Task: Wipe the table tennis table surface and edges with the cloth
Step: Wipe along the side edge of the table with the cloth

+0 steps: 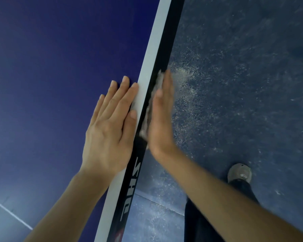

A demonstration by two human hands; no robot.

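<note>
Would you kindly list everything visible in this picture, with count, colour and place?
table: 1, dark blue top, white border, black side edge with white lettering; fills the left half.
cloth: 1, grey; flat against the table's black side edge, under the right hand.
floor: 1, dark blue-grey, scuffed; right of the table.
shoe: 1, grey; on the floor, lower right.
trouser leg: 1, black; lower right, below the shoe in the picture.
left hand: 1; flat on the table top, fingers straight, reaching the white border.
right hand: 1; fingers straight, pressing the cloth against the side edge.
</note>
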